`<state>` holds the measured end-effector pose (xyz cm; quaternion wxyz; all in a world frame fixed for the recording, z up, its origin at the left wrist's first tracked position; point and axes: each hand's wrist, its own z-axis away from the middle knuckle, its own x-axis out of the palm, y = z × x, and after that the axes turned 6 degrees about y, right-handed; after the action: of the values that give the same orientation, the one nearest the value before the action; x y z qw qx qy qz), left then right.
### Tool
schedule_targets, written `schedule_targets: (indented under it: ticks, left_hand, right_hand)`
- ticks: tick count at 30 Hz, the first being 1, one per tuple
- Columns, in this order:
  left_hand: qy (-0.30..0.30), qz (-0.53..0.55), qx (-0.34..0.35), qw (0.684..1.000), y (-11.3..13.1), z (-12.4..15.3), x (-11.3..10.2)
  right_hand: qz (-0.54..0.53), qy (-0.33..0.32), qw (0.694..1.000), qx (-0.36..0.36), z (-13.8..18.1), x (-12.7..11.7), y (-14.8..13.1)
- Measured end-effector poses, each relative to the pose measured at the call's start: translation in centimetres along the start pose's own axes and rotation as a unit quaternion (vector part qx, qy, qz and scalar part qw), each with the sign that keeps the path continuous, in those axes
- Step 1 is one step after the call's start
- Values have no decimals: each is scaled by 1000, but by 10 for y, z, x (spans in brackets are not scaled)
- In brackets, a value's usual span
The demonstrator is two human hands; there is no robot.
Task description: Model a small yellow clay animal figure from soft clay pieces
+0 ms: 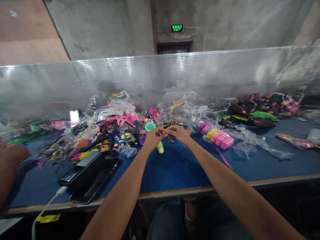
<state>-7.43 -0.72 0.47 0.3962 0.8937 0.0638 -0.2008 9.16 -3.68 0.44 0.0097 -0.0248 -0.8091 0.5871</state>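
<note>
Small pink piece (159, 134) pinched in left hand (154, 137), over mid-table; too small to identify. Right hand (178, 134) meets it fingertip to fingertip; can't tell if it grips anything. Yellow-green roll (160, 147) just below left hand. Surface: blue tabletop (172, 173), worn edge, bare patch between the forearms. Right: row of coloured blocks (218, 137), pink strip (224, 159). Left: black tray (96, 186), piled figures and clear plastic (128, 150), another person's hand (13, 155) at frame edge. Behind: perforated metal screen (140, 73), concrete wall (100, 26), lit green EXIT sign (177, 28) above a dark doorway (173, 47).
</note>
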Motion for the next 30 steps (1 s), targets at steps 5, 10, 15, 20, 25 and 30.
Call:
schedule_targets:
  ticks: [5, 10, 15, 20, 25, 30]
  left_hand:
    - [48, 1, -30, 998, 3, -2, -3]
    - [76, 70, -49, 993, 8, -4, -4]
    - [73, 166, -88, 980, 9, -5, -2]
    - [47, 222, -137, 964, 7, -5, 0]
    - [-17, 179, -119, 976, 5, -4, 1]
    - [-11, 155, -107, 982, 4, -3, 2]
  right_hand:
    - [1, -19, 1000, -8, 0, -2, 1]
    - [-22, -31, 999, -9, 1, -2, -1]
    - [-17, -13, 999, -33, 1, -1, -4]
    - [3, 8, 995, -99, 0, 1, -4]
    - [81, 16, 989, -122, 0, 2, 0]
    - [85, 54, 990, -103, -7, -2, 5]
